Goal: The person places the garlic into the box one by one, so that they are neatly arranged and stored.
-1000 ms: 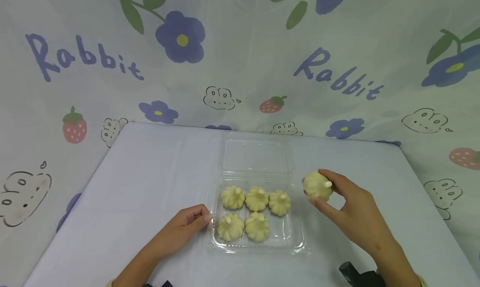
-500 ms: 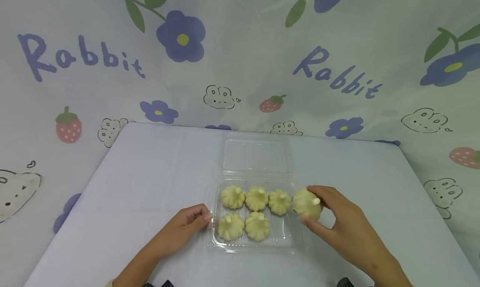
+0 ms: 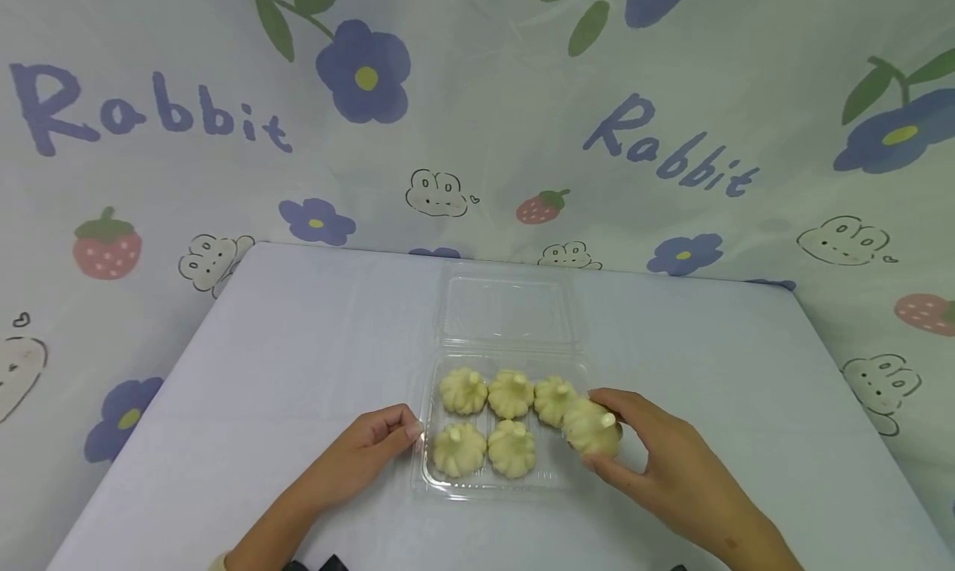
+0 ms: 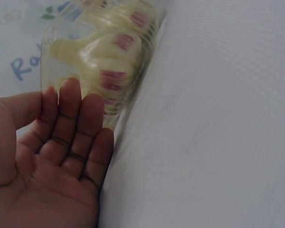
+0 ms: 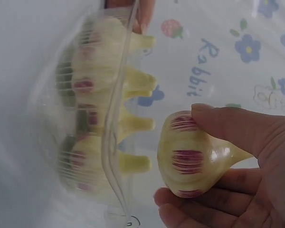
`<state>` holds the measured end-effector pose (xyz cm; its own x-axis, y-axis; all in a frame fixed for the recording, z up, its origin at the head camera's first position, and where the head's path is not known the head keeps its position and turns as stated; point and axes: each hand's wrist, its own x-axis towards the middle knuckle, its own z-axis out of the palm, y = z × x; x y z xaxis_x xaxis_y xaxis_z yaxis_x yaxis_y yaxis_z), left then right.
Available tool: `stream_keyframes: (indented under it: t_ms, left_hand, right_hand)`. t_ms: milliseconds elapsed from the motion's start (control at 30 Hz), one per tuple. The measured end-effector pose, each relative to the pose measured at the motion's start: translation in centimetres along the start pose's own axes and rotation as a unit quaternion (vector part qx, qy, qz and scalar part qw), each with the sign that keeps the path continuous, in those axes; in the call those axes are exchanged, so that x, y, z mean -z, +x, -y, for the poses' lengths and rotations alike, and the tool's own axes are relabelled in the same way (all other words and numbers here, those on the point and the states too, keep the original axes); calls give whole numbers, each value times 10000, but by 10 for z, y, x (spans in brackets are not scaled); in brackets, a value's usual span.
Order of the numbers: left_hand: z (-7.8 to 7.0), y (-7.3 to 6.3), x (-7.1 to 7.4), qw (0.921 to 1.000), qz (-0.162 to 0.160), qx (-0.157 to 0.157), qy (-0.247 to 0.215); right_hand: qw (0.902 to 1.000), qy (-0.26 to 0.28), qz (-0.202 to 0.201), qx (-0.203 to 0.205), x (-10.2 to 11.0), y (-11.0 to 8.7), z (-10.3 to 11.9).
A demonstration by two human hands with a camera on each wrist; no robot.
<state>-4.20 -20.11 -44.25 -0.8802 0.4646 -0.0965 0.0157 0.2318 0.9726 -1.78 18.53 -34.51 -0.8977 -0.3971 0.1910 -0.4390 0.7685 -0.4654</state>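
Note:
My right hand (image 3: 664, 463) grips a garlic bulb (image 5: 187, 156) between thumb and fingers. The bulb is pale cream with purple streaks and a short stem. In the head view it overlaps the right side of an open clear plastic container (image 3: 548, 480); the right wrist view has it above the rim, apart from it. Several more bulbs sit inside, three in the back row, among them this one (image 3: 464, 391), and two in front, one being the left bulb (image 3: 458, 451). My left hand (image 3: 373, 447) pinches the container's left rim, thumb on top and fingers along the side wall.
The container's clear lid (image 3: 511, 310) lies folded back flat behind it. A white cloth covers the table (image 3: 313, 331). Behind hangs a curtain (image 3: 477, 82) printed with flowers, rabbits and strawberries.
My right hand has carried the garlic bulb left and toward me, from beside the container to over its right side. The left hand has stayed at the rim.

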Motion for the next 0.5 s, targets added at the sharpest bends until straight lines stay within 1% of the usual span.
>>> stream_keyframes:
  t_ms: [267, 400, 500]
  left_hand:
    - [2, 0, 0, 10000, 7, -18, 26]
    - [2, 1, -1, 10000, 36, -48, -15]
    - [1, 0, -1, 10000, 28, -36, -16]
  right_hand:
    - [9996, -19, 297, -1, -13, -1, 2]
    - [9995, -65, 317, -4, -19, -2, 2]
    - [9995, -167, 251, 82, -23, -4, 1]
